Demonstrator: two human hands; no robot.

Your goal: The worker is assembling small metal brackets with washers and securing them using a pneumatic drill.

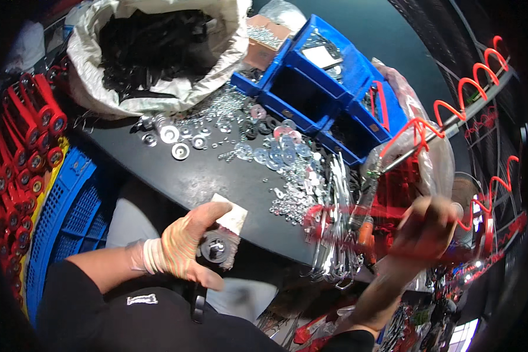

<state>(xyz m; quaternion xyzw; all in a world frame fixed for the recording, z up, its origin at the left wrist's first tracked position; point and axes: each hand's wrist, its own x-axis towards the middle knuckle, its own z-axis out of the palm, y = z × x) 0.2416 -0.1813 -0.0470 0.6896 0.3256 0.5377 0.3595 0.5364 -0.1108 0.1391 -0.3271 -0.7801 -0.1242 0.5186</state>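
Note:
My left hand (179,246), in a thin striped glove, is at the table's front edge with thumb and fingers spread. They curve around a round metal fixture (216,249) beside a pale block (231,217); whether they touch it I cannot tell. A black looped piece (199,306) hangs below that hand. Over the right side, my right hand (427,226) is blurred by motion. A smeared red frame-like part (346,218) runs from its grip toward the left. Under it lie a bundle of bent metal rods (337,234) and an orange-handled tool (366,232).
A white sack (82,76) of black parts stands at the back left, above red levers (32,135) and a blue crate (56,205). Loose washers (284,149) and nuts cover the table (158,164) near blue bins (311,73). A red coiled hose (475,88) hangs at right.

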